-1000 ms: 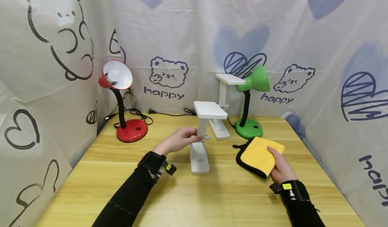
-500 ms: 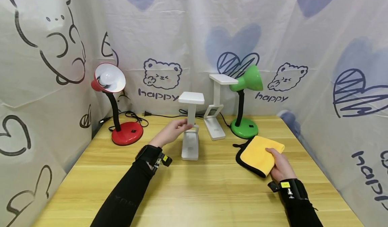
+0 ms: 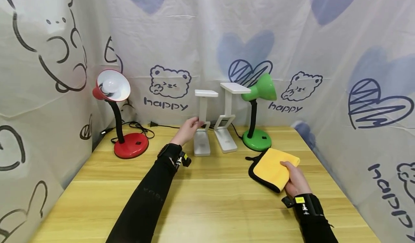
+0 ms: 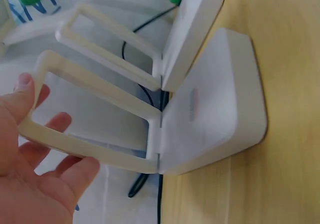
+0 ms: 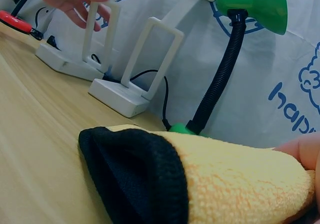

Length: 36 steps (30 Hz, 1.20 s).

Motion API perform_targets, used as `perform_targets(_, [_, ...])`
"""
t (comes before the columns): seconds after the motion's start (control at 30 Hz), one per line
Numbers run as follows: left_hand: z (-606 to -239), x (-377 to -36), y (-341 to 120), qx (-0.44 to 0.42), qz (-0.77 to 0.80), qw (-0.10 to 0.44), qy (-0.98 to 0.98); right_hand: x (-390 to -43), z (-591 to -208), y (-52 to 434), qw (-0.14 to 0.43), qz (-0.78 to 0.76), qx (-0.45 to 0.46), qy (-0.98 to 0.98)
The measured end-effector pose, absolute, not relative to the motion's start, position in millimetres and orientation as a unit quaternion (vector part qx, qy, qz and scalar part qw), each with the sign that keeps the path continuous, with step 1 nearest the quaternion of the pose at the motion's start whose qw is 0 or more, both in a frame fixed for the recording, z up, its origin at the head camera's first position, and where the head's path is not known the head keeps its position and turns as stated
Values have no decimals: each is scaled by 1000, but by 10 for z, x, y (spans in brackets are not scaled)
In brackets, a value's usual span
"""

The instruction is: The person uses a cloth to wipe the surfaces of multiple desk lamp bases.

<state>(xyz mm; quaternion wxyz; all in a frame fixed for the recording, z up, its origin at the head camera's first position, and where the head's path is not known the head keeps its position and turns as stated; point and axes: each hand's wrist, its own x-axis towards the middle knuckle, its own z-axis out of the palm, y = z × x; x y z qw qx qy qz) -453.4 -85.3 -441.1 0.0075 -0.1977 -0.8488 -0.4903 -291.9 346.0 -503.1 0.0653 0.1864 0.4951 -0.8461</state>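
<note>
My left hand [image 3: 188,130] grips the hinged frame of a white folding desk lamp [image 3: 202,145] toward the back of the table. In the left wrist view, thumb and fingers close around the top end of that open rectangular frame [image 4: 117,158], and the lamp's base rests on the wood. A second white folding lamp [image 3: 227,141] of the same shape stands just to its right. At the right, my right hand [image 3: 297,180] pinches a folded yellow cloth [image 3: 273,169] with black edging by its right side. The cloth [image 5: 240,179] fills the lower right wrist view.
A red gooseneck lamp [image 3: 131,145] stands at the back left. Close behind the cloth is a green gooseneck lamp [image 3: 257,140]. Black cords [image 3: 139,127] run along the back edge of the wooden table [image 3: 207,207], against a printed curtain [image 3: 175,30].
The left hand has moved the held white lamp back and slightly left, until it stands beside the second white lamp. The right hand keeps the cloth in about the same place.
</note>
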Motion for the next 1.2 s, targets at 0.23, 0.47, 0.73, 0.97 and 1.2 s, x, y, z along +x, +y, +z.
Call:
perform_targets(0.23, [-4394, -4540, -854, -170, -475, 10, -863, -2933, -5031, 3439, 62, -843, 192, 498])
perform_targets(0.47, [-4496, -4243, -988, -116, -413, 13, -903, -2925, -5008, 3429, 71, -844, 182, 499])
perform_targets(0.73, [-4686, -3879, -975, -164, -230, -47, -958, -2878, -5010, 3503, 75, -852, 190, 481])
perform_targets(0.97, [-4724, -3848, -849, -159, -157, -16, -975, -2842, -5003, 3528, 62, -849, 201, 484])
perform_targets(1.2, [-4744, -3862, -928, -167, -190, -18, -967, -2843, -4989, 3547, 59, -852, 199, 481])
